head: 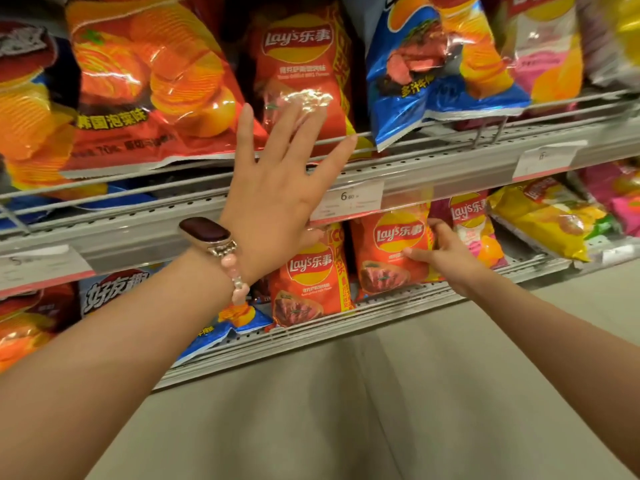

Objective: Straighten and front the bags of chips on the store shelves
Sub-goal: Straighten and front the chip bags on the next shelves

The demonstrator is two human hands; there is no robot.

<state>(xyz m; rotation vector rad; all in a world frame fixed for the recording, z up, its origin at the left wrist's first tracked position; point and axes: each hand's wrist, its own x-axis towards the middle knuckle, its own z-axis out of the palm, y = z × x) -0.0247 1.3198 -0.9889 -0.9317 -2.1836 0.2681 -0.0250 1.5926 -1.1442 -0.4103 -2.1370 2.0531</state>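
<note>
The person stands close to a grey metal store shelf (450,164) stacked with chip bags. The left hand (277,188) is raised to the upper shelf with its grip spread wide, fingers fanned flat against the lower part of a tall red foil bag of chips with a yellow-and-red logo (298,64), which stands upright at the shelf's front edge. A dark rectangular watch on a pink beaded band (207,233) sits on that wrist. To the left of the tall red bag leans a large orange-red bag printed with ridged chips (145,81), tilted and hanging over the wire rail; to the right a shiny blue bag (433,81) sags forward over the same rail.

On the lower shelf, the right hand (446,258) has its grip closed around the right edge of a small red bag of chips (388,251), thumb on the front, fingers curled behind. That bag stands upright just beside another small red bag of the same kind (308,282). A white price label reading 6.80 (349,199) hangs on the shelf strip above them. A yellow bag (547,216) lies tilted farther right.
</note>
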